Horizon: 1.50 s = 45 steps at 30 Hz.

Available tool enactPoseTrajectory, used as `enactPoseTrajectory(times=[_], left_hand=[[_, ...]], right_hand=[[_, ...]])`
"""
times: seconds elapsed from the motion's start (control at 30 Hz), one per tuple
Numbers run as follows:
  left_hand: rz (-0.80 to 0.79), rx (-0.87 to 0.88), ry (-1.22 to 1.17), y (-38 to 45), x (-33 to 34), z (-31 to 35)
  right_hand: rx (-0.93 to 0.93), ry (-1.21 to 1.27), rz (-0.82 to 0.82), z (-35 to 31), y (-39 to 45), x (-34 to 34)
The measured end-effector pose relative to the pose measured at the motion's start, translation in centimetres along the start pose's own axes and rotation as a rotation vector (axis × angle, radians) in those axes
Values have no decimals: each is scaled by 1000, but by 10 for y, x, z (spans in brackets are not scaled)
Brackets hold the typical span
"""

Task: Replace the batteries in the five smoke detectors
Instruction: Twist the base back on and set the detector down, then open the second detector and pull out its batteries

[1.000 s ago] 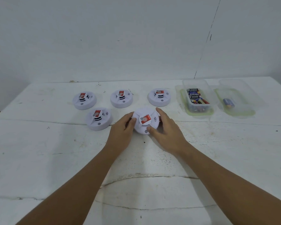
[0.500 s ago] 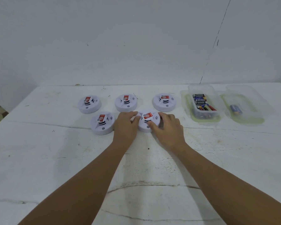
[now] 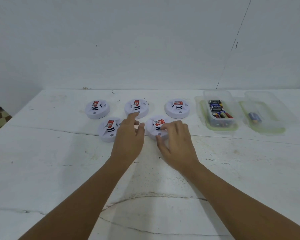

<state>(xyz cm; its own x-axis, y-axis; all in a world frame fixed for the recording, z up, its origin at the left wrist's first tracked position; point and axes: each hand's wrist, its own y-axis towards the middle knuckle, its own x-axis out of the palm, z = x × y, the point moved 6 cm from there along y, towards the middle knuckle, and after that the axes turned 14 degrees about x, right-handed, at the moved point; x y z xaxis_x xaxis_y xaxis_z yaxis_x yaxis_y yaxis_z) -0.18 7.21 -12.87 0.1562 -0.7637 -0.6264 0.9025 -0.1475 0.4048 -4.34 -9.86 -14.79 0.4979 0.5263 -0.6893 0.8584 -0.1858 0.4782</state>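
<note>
White table [image 3: 59, 170] bears five detectors; right hand [image 3: 177, 144] touches nearest detector [image 3: 157, 126].

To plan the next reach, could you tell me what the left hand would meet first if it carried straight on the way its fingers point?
Probably the middle smoke detector in the back row: the left hand already has a fingertip at its near edge, though contact is unclear.

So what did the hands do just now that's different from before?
Both hands were holding the front right detector a second ago. Now the left hand has let go and opened, reaching toward the back middle detector. The right hand stays on the front right one, which sits on the table. The other detectors and the two battery boxes look unmoved.
</note>
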Motion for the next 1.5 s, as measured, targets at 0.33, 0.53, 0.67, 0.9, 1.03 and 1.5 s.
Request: enactPoseTrajectory(times=[0.33, 0.53, 0.67, 0.9, 1.03, 1.5], left_hand=[[-301, -197, 538, 20, -37, -82], [-188, -123, 322, 9, -47, -54], [-57, -117, -126, 0, -57, -21], [9, -569, -1359, -14, -35, 6], [-41, -529, -1548, -8, -33, 14], [-134, -473, -1395, 28, -42, 46]], right_hand=[[-182, -117, -154, -8, -7, 16], [-196, -78, -124, -10, -7, 13], [-195, 55, -77, -17, -8, 4], [77, 428, -228, -61, 17, -6], [146, 472, -327, -72, 32, -6], [-17, 354, -249, -88, 64, -35]])
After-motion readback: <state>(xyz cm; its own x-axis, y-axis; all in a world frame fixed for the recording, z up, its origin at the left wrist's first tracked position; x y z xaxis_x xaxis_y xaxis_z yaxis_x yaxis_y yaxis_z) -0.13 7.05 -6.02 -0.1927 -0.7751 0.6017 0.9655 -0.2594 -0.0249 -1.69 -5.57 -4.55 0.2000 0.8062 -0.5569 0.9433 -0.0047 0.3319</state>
